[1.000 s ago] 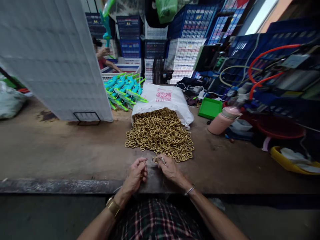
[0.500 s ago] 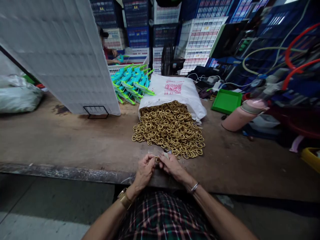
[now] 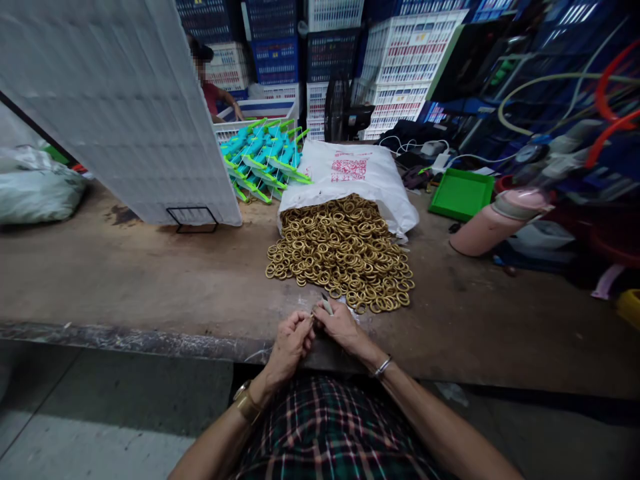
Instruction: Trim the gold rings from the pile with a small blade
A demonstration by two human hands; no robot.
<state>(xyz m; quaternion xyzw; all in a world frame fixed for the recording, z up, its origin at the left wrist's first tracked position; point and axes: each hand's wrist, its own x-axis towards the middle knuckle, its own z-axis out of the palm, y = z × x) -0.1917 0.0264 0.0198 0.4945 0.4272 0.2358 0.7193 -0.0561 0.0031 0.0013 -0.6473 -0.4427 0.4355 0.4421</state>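
Observation:
A heap of gold rings (image 3: 341, 252) spills from a white sack (image 3: 353, 175) onto the brown workbench (image 3: 150, 280). Both my hands meet at the near edge of the heap. My left hand (image 3: 291, 341) is closed in a pinch on a small thing, probably a gold ring, though it is mostly hidden. My right hand (image 3: 341, 325) is closed around a small metal tool (image 3: 327, 305) whose tip points at the pinched piece. A gold watch sits on my left wrist, a silver bangle on my right.
A white mesh panel (image 3: 115, 107) leans at the left. Teal and green plastic parts (image 3: 263, 160) lie behind the sack. A green tray (image 3: 461, 194) and a pink flask (image 3: 500, 222) are at the right. Stacked crates (image 3: 395, 60) and another person (image 3: 213, 87) are at the back.
My hands have drawn together at the near edge of the ring heap, the left closing in on the right. The view has tilted down and shifted a little.

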